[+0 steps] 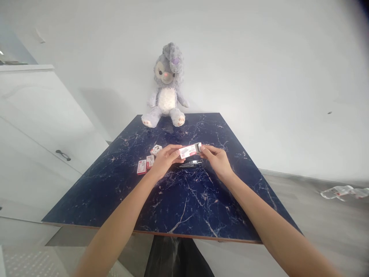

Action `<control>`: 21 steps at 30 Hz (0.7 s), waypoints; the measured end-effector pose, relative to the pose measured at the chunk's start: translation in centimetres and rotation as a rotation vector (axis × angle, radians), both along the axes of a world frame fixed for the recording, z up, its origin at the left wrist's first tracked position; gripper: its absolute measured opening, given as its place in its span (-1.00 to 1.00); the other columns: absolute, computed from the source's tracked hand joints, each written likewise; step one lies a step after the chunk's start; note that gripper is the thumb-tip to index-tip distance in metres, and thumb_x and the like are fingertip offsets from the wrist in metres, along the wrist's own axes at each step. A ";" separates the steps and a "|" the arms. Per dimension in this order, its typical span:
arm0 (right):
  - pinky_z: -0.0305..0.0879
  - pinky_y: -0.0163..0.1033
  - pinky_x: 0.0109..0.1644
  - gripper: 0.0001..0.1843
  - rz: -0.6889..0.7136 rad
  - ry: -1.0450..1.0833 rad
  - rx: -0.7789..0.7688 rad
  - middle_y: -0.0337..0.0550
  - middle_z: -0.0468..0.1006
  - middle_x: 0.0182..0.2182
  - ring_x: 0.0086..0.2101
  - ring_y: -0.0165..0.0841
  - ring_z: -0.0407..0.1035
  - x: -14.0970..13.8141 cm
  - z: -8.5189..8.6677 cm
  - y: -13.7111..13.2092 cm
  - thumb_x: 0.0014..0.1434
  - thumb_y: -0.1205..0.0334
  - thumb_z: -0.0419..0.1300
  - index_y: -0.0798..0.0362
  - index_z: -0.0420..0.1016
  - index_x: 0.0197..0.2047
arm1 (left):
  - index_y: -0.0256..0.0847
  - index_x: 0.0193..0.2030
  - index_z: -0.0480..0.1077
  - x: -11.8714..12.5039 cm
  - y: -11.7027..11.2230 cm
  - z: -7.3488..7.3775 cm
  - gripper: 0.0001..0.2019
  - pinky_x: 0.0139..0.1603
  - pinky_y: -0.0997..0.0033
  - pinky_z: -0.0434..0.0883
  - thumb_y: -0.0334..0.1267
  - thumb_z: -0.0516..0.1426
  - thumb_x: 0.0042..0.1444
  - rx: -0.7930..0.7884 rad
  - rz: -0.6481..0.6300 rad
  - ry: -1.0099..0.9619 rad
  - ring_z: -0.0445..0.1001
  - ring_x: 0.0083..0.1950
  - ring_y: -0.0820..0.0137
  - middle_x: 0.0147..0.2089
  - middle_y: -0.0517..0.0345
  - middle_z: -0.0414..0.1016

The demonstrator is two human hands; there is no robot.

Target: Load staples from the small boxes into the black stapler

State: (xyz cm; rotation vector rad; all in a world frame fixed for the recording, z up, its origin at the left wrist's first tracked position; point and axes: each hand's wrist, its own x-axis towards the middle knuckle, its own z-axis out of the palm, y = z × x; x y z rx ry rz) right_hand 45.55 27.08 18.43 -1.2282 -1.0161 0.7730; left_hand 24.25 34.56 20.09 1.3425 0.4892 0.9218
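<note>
"Box, the white one with red print: where is it, and how do your hands stand?"

"It is between your two hands, held over the table. In the view, a dark, shiny object lies just below it. Your left hand is closed on the left end, with the thumb on the near side and some fingers reaching under. Your right hand has thumb and fingers nearly together at the other end; whether it pinches the box or only touches, I cannot tell."

"And how will it handle for you?"

"I judge it is thin card: light, rather stiff along the edges, but easy to dent in the middle. The printed surface may be a little slippery. So it is better that you hold it softly by the long edges, near the closed end, and do not squeeze the open mouth."

"Which way does it point?"

"Its long axis goes nearly from left to right before you, the right end slightly higher in the view. The open end looks toward your right hand, and a printed face is turned to you."
</note>
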 end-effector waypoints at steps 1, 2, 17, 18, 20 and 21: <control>0.54 -0.05 -0.01 -0.57 0.001 -0.018 0.005 -0.11 0.67 -0.15 -0.20 -0.21 0.56 -0.2 0.0 -0.1 0.15 -0.13 0.33 -0.02 0.67 -0.05 | -0.18 -0.03 0.54 0.1 -0.1 -0.1 -0.67 -0.10 0.23 0.62 -0.10 0.33 0.11 0.016 0.004 0.015 0.61 -0.15 0.30 0.01 -0.01 0.59; 0.54 -0.06 -0.03 -0.58 0.012 -0.035 0.013 -0.11 0.67 -0.16 -0.21 -0.21 0.56 -0.5 0.0 -0.1 0.15 -0.12 0.32 -0.02 0.67 -0.05 | -0.19 -0.03 0.53 0.3 -0.3 -0.2 -0.67 -0.09 0.22 0.62 -0.09 0.33 0.12 0.031 -0.007 0.031 0.61 -0.13 0.29 0.00 -0.01 0.59; 0.53 -0.04 0.02 -0.36 -0.071 0.131 0.030 -0.10 0.66 -0.13 -0.24 -0.28 0.58 1.2 -0.1 0.6 0.03 0.01 0.42 -0.01 0.39 0.14 | -0.12 -0.23 0.58 0.2 -1.3 -0.9 -0.83 -0.48 0.45 0.31 -0.10 0.22 0.19 0.644 -0.032 0.499 0.39 -0.58 0.45 -0.53 0.18 0.50; 0.54 -0.04 0.01 -0.38 -0.061 0.141 0.010 -0.10 0.66 -0.17 -0.26 -0.28 0.58 1.2 -0.3 0.6 0.02 0.01 0.43 0.00 0.40 0.10 | -0.09 -0.30 0.59 0.2 -1.4 -1.1 -0.86 -0.45 0.44 0.28 -0.13 0.23 0.18 0.742 -0.011 0.532 0.36 -0.58 0.45 -0.57 0.20 0.47; 0.55 -0.05 0.01 -0.52 -0.027 0.152 -0.039 -0.10 0.67 -0.20 -0.29 -0.29 0.58 1.2 -0.5 0.8 -0.01 0.03 0.46 0.02 0.46 -0.07 | -0.06 -0.34 0.60 0.3 -1.5 -1.1 -0.86 -0.40 0.41 0.24 -0.16 0.23 0.18 0.847 0.089 0.545 0.31 -0.56 0.44 -0.60 0.22 0.43; 0.55 -0.05 0.03 -0.59 -0.006 0.167 -0.064 -0.09 0.67 -0.22 -0.29 -0.29 0.58 1.2 -0.5 0.8 -0.03 0.06 0.47 0.02 0.47 -0.17 | -0.05 -0.32 0.61 0.2 -1.3 -1.0 -0.87 -0.38 0.40 0.22 -0.16 0.23 0.18 0.853 0.164 0.531 0.31 -0.55 0.43 -0.59 0.22 0.42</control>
